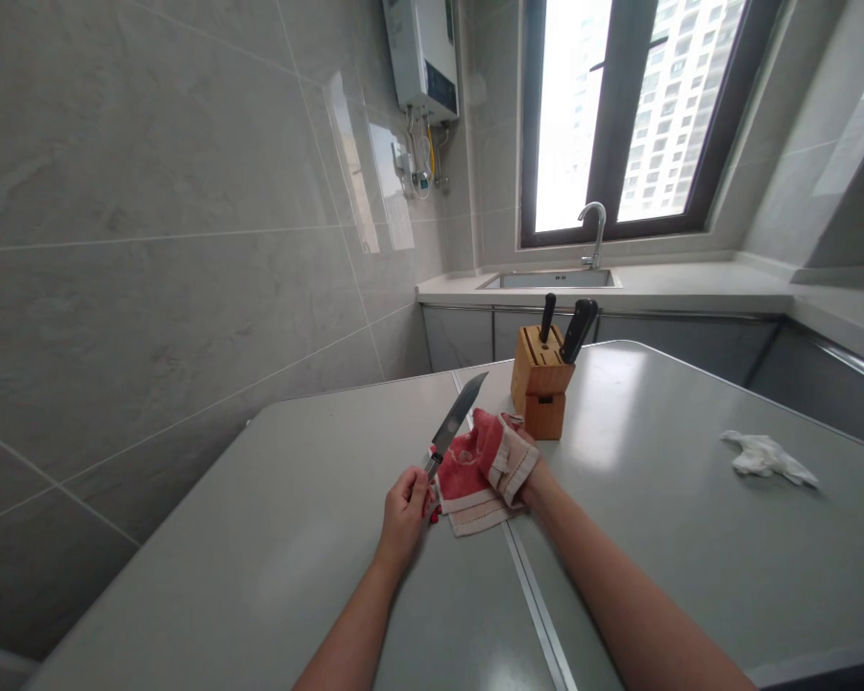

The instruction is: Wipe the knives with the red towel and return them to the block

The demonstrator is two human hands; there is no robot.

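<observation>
My left hand [405, 512] is closed round the handle of a kitchen knife [459, 415], whose blade points up and away to the right. A red and pale pink towel [475, 470] drapes beside the blade and hangs down to the table. Under and behind the towel is my right hand [531, 468], mostly covered by the cloth; its fingers are hidden, but the towel is bunched up around them. Just beyond the towel stands a wooden knife block [543, 384] with black-handled pieces in its slots.
The grey-white table [317, 518] has a metal seam [537, 595] down its middle. A crumpled white tissue or cloth [767, 456] lies to the right. Behind the table are a counter with a sink [551, 279], a faucet [599, 235] and a window. Tiled wall rises on the left.
</observation>
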